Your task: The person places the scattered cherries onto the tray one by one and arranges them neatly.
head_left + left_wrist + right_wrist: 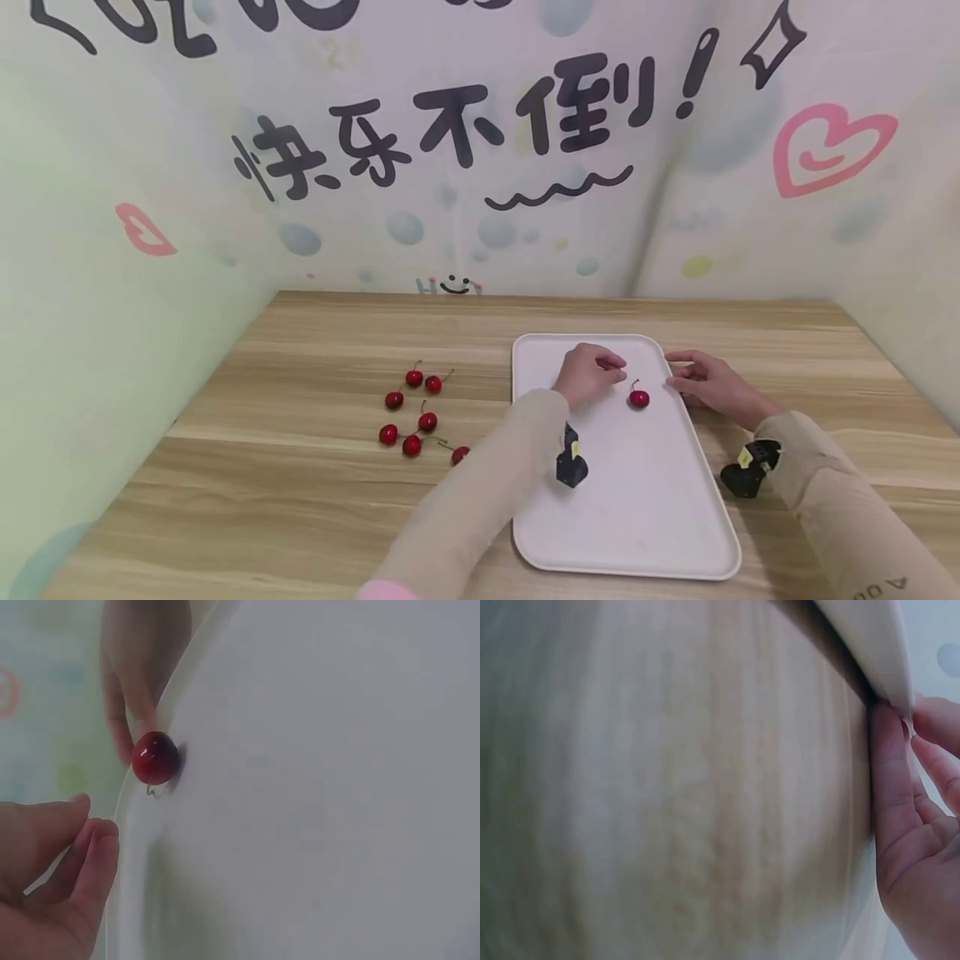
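Observation:
A white tray (622,517) lies on the table, with one red cherry (639,399) on it near the right rim, its stem pointing up. My left hand (588,375) is over the tray just left of that cherry. In the left wrist view its thumb and fingertips (105,829) are close together, holding nothing, apart from the cherry (155,757). At the right rim, my right hand (708,387) grips the tray edge. The right wrist view has the rim (896,667) between a finger below and others above.
Several cherries with stems (427,422) are scattered on the wood-grain table (285,467) left of the tray. One cherry (460,455) is partly hidden by my left sleeve (480,492). A printed cloth (450,242) hangs behind the table and along its sides.

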Motion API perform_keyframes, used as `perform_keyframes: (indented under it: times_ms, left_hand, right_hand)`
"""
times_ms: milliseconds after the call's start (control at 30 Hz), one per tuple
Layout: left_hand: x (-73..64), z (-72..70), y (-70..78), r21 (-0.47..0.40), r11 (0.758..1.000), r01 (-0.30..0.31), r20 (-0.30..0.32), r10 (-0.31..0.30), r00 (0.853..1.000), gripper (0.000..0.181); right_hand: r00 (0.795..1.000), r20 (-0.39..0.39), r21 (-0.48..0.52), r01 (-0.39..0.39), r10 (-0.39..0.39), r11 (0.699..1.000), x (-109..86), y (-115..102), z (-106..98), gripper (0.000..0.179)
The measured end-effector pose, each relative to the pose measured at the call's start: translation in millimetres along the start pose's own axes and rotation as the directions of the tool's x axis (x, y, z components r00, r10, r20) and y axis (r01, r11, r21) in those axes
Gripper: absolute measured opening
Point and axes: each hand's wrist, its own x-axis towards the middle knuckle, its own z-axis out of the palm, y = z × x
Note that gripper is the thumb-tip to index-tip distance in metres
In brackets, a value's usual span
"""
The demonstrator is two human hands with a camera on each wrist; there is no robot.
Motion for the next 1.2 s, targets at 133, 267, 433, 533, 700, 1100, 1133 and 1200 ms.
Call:
perform_keyframes:
  times_ms: [133,267,433,533,700,1100,1133,1200]
  left_hand:
    - [-5.8,-16.7,-1.1,0.028,0.999,-0.022,0.057,0.021,0.998,0.013]
    - [-14.9,-35.1,-5.8,0.047,0.997,-0.057,0.13,0.05,0.99,0.016]
    - [-31.1,-62.0,-12.2,0.037,0.996,-0.083,0.189,0.075,0.979,0.017]
    - [-41.0,-79.9,-16.9,0.009,0.997,-0.075,0.208,0.072,0.976,0.018]
    - [-56.2,-108.8,-27.7,0.03,0.998,-0.063,0.224,0.055,0.973,0.021]
    - [-87.4,-143.2,-72.3,0.114,0.993,-0.04,0.257,0.009,0.966,0.023]
    - [-88.7,-145.0,-75.7,0.123,0.991,-0.047,0.263,0.014,0.965,0.022]
    - [-91.1,-148.7,-81.6,0.125,0.99,-0.069,0.282,0.031,0.959,0.021]
  right_hand:
    - [1.0,0.004,0.005,0.007,-0.007,1.0,0.6,-1,1,0.057]
    - [1.0,0.005,-0.015,0.008,-0.008,1.0,0.4,0,2,0.058]
    - [1.0,0.0,-0.008,0.018,-0.018,1.0,-1.0,3,2,0.059]
    - [1.0,-0.005,0.014,0.029,-0.029,0.999,-2.4,4,2,0.058]
    - [0.999,-0.014,0.008,0.04,-0.04,0.999,-3.7,6,2,0.058]
    - [0.999,-0.012,-0.009,0.035,-0.035,0.999,-3.3,3,3,0.059]
    - [0.999,-0.011,-0.011,0.034,-0.035,0.999,-3.2,3,3,0.059]
    - [0.999,-0.01,-0.006,0.032,-0.032,0.999,-2.9,3,3,0.059]
